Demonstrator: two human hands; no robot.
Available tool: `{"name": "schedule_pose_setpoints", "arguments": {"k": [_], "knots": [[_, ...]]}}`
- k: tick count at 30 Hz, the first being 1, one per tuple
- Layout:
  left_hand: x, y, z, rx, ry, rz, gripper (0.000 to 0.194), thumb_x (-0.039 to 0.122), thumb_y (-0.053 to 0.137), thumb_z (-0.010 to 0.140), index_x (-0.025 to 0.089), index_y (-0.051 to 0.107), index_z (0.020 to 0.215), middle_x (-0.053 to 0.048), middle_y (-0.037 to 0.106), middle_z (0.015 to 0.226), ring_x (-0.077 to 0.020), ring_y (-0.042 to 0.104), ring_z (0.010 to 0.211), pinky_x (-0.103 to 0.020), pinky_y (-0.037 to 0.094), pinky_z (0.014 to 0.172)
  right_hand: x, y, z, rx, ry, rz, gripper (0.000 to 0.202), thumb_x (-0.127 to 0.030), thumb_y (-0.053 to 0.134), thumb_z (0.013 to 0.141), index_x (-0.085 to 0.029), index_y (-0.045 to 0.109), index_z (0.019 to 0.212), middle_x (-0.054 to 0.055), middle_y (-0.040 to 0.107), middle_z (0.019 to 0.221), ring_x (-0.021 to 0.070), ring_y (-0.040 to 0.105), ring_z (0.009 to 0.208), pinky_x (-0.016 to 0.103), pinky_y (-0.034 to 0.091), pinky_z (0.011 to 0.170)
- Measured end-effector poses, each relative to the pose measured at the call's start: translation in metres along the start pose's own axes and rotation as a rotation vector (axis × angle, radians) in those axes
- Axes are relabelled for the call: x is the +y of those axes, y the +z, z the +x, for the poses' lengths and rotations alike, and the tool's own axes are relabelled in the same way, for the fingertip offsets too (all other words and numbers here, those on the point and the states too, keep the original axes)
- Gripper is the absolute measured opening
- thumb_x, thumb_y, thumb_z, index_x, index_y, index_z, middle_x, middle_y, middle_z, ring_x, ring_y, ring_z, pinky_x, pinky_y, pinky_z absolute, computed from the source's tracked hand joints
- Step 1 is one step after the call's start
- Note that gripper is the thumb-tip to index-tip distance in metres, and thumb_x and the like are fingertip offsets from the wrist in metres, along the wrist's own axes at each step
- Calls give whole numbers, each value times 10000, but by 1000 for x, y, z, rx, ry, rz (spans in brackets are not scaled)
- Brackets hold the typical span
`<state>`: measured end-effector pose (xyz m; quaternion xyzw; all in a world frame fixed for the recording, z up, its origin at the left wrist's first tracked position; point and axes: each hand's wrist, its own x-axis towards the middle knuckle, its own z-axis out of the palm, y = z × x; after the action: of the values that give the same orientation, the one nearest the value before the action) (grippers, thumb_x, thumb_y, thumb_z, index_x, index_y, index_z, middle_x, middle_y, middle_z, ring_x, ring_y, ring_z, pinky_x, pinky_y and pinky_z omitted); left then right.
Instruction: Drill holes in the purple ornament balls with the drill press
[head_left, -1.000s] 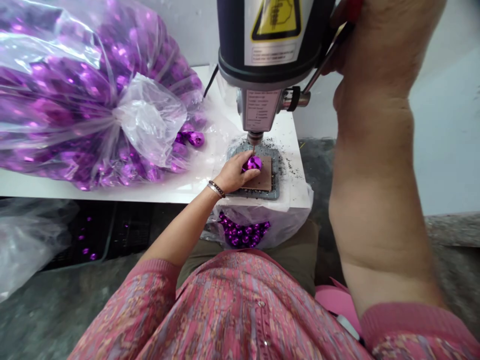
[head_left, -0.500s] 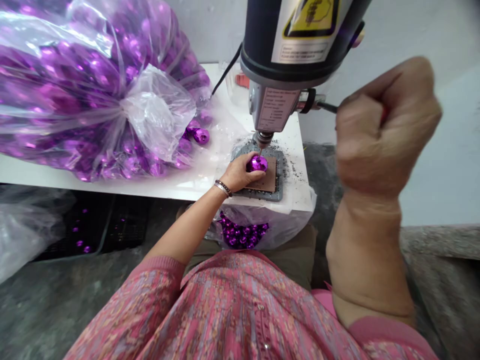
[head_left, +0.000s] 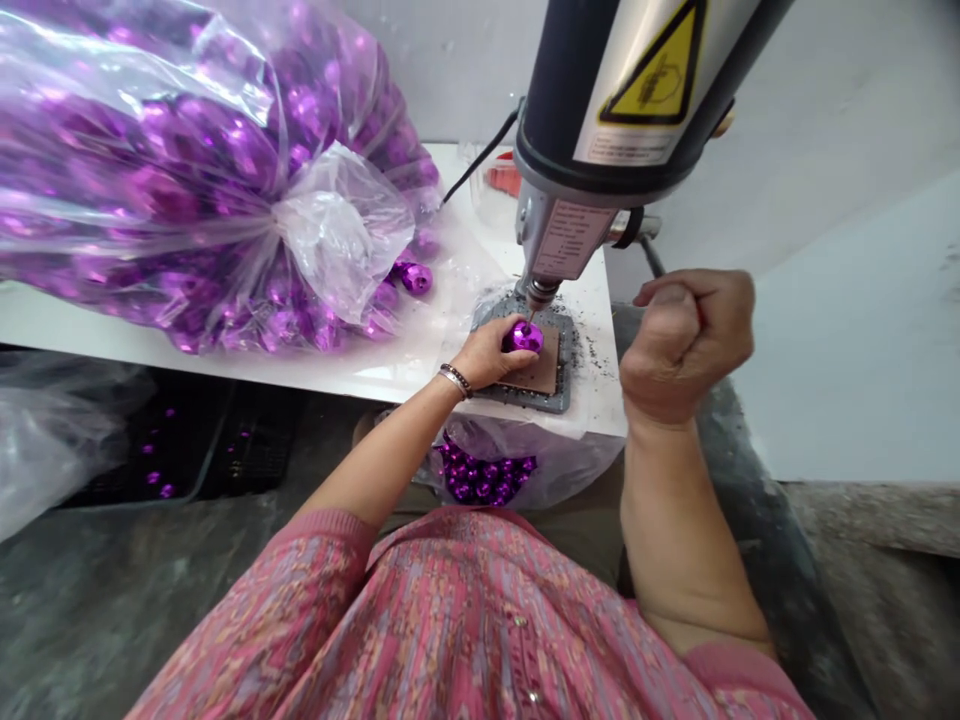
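A shiny purple faceted ball [head_left: 527, 337] is pinched between the thumb and fingers of my left hand [head_left: 489, 354]. It rests on a brown board [head_left: 541, 374] over the grey base [head_left: 559, 401] of a bench drill press [head_left: 574, 235]. The drill's chuck [head_left: 541, 292] and thin bit stand right over the ball, the tip at its top. My right hand [head_left: 684, 335] is closed in a fist around the end of the drill's feed lever [head_left: 651, 256]; the knob is hidden by the fingers.
A big clear bag of purple balls [head_left: 202, 200] fills the table's left, with a few loose balls [head_left: 416, 278] beside it. Dark shavings surround the base. An open plastic bag of balls [head_left: 487, 475] hangs at the table's front edge. Black crates [head_left: 247, 440] stand below left.
My right hand has come down and inward with the feed lever. The left hand still holds the ball under the bit. The whole view has shifted slightly.
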<state>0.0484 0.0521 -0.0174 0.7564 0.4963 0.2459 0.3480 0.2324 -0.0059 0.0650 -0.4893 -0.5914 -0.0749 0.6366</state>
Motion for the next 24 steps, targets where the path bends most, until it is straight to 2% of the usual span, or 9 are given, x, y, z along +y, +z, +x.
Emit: {"name": "schedule_pose_setpoints", "arguments": {"k": [5,8,10,13,16,18,20,22,24], "knots": [[2,0,-1,-9,-6,-8,611,313,805,827,152,663,1399,-129,743,1332,-309,679,1241,-438,517,1127,9,6,-18,40,11,15,329,-373,444,977,-138,617,824,8,616,813,25,574,787,209,465,769],[3,0,0,-20,-23,-23,648,310,809,821,130,649,1422,-145,735,1353,-324,679,1258,-449,514,1138,8,8,-14,56,38,35,348,-409,436,971,-144,574,793,-1,601,767,36,586,763,216,459,747],[2,0,1,-26,-30,-48,652,310,809,819,138,647,1427,-128,742,1342,-314,686,1245,-441,520,1134,3,9,6,67,72,57,362,-419,419,973,-147,522,758,-1,563,712,35,549,703,215,424,705],[-2,0,0,-25,-22,-92,667,310,803,817,143,633,1439,-110,747,1328,-288,695,1212,-425,533,1118,-9,12,57,25,173,131,364,-394,403,974,-168,428,691,-12,462,613,29,419,558,225,351,605],[-10,-5,-10,-43,106,-93,664,302,835,769,142,662,1390,-118,745,1313,-287,693,1203,-438,532,1120,-22,18,100,-43,356,207,268,-272,454,939,-179,436,689,-22,449,592,34,409,498,228,325,516],[-17,-14,-20,-100,251,-62,688,331,897,708,157,695,1342,-138,737,1330,-313,676,1250,-462,517,1142,-27,20,111,-41,448,247,260,-234,459,934,-184,413,683,-27,450,589,41,390,454,239,285,447],[-26,-27,-29,-127,338,-30,669,397,918,709,198,720,1316,-143,728,1365,-326,653,1308,-476,501,1162,-28,20,109,-12,443,292,283,-259,469,947,-186,404,681,-29,453,598,39,377,429,244,255,404],[-36,-45,-29,-30,276,17,524,439,817,839,233,729,1312,-127,738,1360,-295,674,1274,-460,518,1135,-26,19,102,-5,377,334,311,-320,524,945,-179,441,681,-28,458,609,30,397,435,233,254,396],[-46,-66,-17,171,106,128,375,365,639,969,215,736,1299,-127,762,1295,-257,713,1156,-428,545,1078,-23,18,97,-8,317,364,365,-400,576,931,-167,472,668,-26,461,613,21,422,448,217,261,399]]}}
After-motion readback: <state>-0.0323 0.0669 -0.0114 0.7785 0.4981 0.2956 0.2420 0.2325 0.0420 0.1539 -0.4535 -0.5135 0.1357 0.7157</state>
